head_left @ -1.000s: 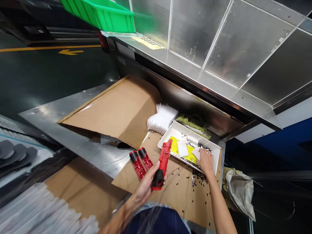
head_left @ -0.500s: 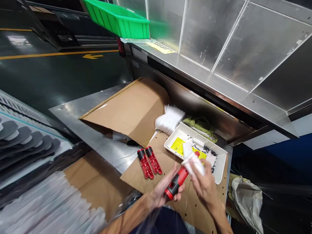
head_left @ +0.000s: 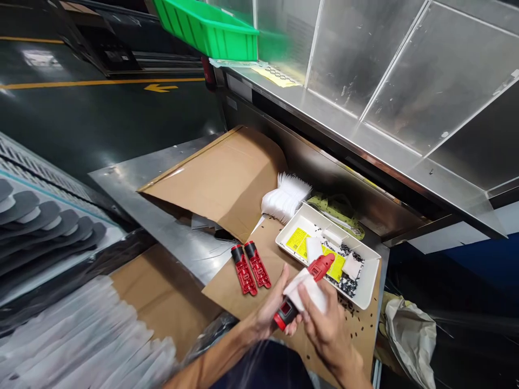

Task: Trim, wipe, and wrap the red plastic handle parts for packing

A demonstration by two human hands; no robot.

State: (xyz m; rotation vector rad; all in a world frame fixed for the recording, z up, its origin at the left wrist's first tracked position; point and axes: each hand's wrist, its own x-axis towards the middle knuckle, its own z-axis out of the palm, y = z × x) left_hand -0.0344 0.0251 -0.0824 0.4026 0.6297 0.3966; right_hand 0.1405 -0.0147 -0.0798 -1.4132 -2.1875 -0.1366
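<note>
My left hand (head_left: 271, 309) is closed around the black end of a red and black plastic housing part (head_left: 321, 267), which points away to the right. With my right hand (head_left: 324, 319) I press a white cloth or wipe (head_left: 303, 286) over the middle of that part, so its centre is hidden. Two similar red and black housing parts (head_left: 244, 273) lie side by side on the cardboard, left of my hands. Just beyond my right hand stands a white tray (head_left: 371, 286) with yellow labels, white pieces and small black bits in it.
A stack of white sheets (head_left: 285, 197) and a yellow-green cloth (head_left: 338, 216) lie behind the tray. A bent cardboard sheet (head_left: 214, 181) rises at the left. Above, a metal ledge carries a green bin (head_left: 206, 35). Black bits dot the cardboard mat (head_left: 227, 292).
The white wipe has moved down the housing part from its far end to its middle, baring the red tip. My right hand has come nearer with it. The view has shifted slightly.
</note>
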